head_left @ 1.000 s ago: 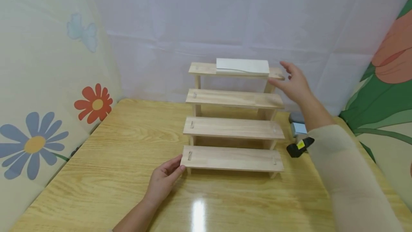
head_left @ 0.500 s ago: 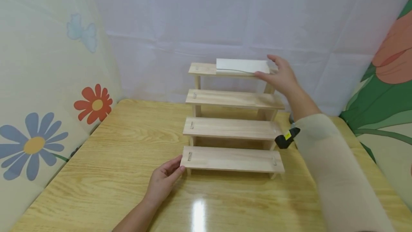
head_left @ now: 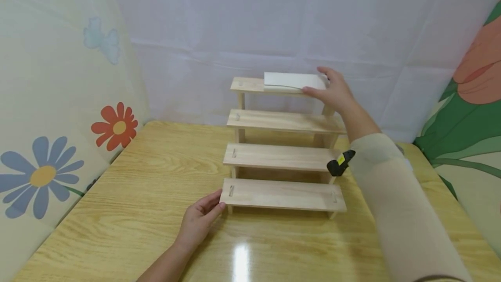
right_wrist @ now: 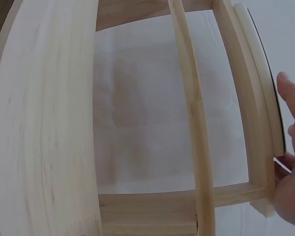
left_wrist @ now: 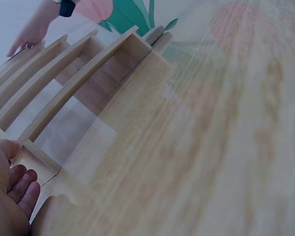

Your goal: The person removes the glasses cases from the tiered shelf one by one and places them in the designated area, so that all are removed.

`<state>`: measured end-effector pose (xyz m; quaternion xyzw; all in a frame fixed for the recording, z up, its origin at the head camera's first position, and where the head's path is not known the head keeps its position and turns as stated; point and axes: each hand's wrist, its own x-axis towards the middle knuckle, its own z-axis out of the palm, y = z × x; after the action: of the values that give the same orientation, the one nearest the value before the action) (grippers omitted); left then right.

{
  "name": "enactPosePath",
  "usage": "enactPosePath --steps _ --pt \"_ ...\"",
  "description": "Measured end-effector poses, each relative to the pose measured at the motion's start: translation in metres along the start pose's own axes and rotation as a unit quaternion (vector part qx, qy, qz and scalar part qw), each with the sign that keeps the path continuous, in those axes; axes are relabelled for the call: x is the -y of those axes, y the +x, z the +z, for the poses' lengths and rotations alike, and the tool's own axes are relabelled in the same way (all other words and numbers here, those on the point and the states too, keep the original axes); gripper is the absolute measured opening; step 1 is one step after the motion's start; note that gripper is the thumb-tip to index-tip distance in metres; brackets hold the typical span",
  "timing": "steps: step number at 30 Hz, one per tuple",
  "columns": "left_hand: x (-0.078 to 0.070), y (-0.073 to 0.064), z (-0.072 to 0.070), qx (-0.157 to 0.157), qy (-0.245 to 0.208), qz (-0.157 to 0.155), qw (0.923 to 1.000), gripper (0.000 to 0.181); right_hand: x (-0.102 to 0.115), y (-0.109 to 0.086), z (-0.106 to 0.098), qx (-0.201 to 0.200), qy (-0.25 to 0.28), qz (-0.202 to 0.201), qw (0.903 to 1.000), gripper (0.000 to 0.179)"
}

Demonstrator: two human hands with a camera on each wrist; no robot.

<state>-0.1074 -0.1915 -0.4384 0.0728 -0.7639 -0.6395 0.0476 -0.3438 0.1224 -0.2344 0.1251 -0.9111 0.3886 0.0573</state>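
A pale wooden tiered stand (head_left: 285, 195) stands upright on the table, its stepped shelves rising toward the back. On its top shelf (head_left: 247, 85) lies a flat white case (head_left: 287, 80) with a dark wavy line along its front. My right hand (head_left: 338, 92) is at the case's right end, thumb by the front edge and fingers behind. In the right wrist view, the thumb (right_wrist: 291, 93) is beside the case's upper edge; firm contact cannot be told. My left hand (head_left: 199, 219) pinches the left end of the lowest shelf, thumb on top and other fingers partly hidden.
The stand rests on a wood-grain table (head_left: 156, 177). A white cloth (head_left: 219, 16) hangs behind it. Flower-printed panels flank both sides. A small light-blue object (head_left: 409, 164) is mostly hidden behind my right sleeve (head_left: 399, 199), which carries a black strap piece (head_left: 340, 163).
My right hand has moved left from beside the top shelf to around the case's right end. The left hand, the stand and the case have stayed in place.
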Motion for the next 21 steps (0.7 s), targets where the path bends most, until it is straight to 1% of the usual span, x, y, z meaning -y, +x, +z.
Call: enactPosePath --steps 7,13,21 --pt "-0.0002 0.0004 0.0002 -0.002 -0.001 0.0 1.0 0.039 0.0044 0.0053 0.0015 0.014 -0.035 0.007 0.9992 0.086" --pt "0.0006 -0.0004 0.0003 -0.003 0.0 -0.004 1.0 0.039 0.0073 0.0071 0.0035 0.03 -0.048 0.001 0.9984 0.084" --pt "0.0009 -0.0004 -0.0001 -0.003 -0.004 0.003 1.0 0.039 0.0085 0.0084 0.0049 0.027 -0.068 -0.004 0.9973 0.082"
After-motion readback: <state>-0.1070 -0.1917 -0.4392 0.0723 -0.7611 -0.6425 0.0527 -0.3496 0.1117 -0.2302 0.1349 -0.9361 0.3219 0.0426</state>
